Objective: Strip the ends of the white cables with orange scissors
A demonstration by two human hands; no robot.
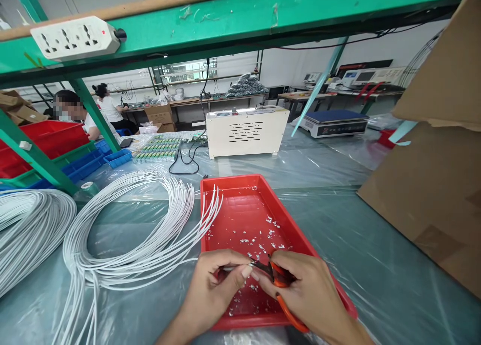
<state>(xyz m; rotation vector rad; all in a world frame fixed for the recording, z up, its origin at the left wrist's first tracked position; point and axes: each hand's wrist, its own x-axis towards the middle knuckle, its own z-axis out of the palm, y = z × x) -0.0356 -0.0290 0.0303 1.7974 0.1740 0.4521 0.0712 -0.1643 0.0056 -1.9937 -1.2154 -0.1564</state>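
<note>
The left hand (218, 280) pinches a thin white wire between thumb and finger, and the right hand (308, 285) is curled around cutters (278, 275) with orange handles. The dark blades point left, right by the left thumb, so the wire and the cutters meet between the two hands. Both hands are over the near part of a red tray (300, 230) with little white and silvery scraps (269, 222) in it. Left of the hands lies a big ring of white wires (180, 205), some ends poking over the tray's edge, and a second ring (33, 235) sits past it. Clear plastic covers the green table (356, 240). A brown cardboard box (432, 205) stands on the right. Behind the tray are a cream metal box (244, 132) with slots, a scale (334, 124) and small green boards (158, 147). Farther back, two people sit on the left. The left fingers hide most of the pinched wire, and I can't tell if the blades touch it. The second ring is cut off at the left side, and things on the far benches are too small to make out.
</note>
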